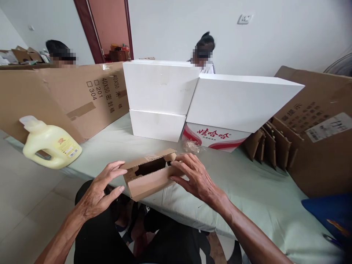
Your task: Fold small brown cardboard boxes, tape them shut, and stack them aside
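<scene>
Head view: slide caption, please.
Left hand and right hand at an open rectangular brown cardboard box by the pale green cloth's edge.

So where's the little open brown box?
In the head view, the small box is at the near edge of the table, below centre, between the left hand and the right hand, in front of the white boxes.

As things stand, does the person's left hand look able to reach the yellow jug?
Probably yes. The left hand is spread open at the small cardboard box, and nothing visible blocks its way to the yellow jug.
</scene>
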Action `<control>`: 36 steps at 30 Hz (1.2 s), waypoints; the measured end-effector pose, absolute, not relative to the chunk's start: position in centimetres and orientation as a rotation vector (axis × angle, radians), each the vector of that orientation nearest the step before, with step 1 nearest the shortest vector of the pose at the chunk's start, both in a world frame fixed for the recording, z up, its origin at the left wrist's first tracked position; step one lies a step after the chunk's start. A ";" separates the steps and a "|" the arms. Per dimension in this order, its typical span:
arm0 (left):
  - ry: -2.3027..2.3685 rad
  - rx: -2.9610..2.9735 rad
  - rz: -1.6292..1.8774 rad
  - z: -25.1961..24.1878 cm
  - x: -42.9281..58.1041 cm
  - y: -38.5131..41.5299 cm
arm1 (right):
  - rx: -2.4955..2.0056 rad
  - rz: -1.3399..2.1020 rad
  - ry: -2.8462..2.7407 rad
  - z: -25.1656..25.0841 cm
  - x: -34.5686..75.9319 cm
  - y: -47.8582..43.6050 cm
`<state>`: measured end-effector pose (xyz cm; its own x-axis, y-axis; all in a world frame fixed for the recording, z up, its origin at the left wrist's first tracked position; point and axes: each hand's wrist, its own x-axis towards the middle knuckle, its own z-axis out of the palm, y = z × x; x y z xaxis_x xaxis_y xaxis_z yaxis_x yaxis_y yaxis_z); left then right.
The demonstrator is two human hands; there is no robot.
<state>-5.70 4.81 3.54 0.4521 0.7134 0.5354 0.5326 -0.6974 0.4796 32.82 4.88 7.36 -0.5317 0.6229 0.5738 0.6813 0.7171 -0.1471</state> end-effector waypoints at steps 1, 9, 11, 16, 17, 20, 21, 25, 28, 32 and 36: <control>1.100 2.447 1.097 3.7 -5.8 4.9 | -0.983 -0.144 -2.292 7.3 32.6 4.5; 1.316 2.535 1.149 7.6 -2.4 7.9 | -0.952 0.071 -2.231 7.1 31.8 2.8; 1.282 2.629 1.087 8.8 -0.7 8.5 | -0.948 0.093 -2.226 7.1 31.4 3.0; 1.173 2.706 0.745 11.5 2.4 9.8 | -0.900 0.188 -2.199 6.9 30.8 3.0; 1.132 2.701 0.701 12.1 2.7 10.0 | -0.893 0.206 -2.183 6.8 30.7 3.0; 1.030 2.619 0.626 13.5 3.5 10.8 | -0.910 0.239 -2.144 6.6 30.8 3.0; 1.013 2.580 0.617 13.9 3.6 11.1 | -0.917 0.240 -2.139 6.5 30.8 3.1; 1.012 2.440 0.597 14.5 3.7 12.0 | -0.916 0.223 -2.126 6.4 30.7 3.3; 1.031 2.347 0.573 14.2 3.5 12.5 | -0.932 0.178 -2.087 6.4 30.4 3.6; 1.043 2.186 0.587 14.0 3.3 12.8 | -0.978 0.162 -2.141 6.4 30.0 4.0; 1.047 2.048 0.546 13.8 3.4 13.4 | -1.058 0.215 -2.199 6.8 29.9 4.2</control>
<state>3.40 13.36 13.81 0.5730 0.8189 0.0320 0.4948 -0.3768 0.7831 29.89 4.19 6.77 -0.4403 0.7421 0.5054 0.6299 0.6564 -0.4152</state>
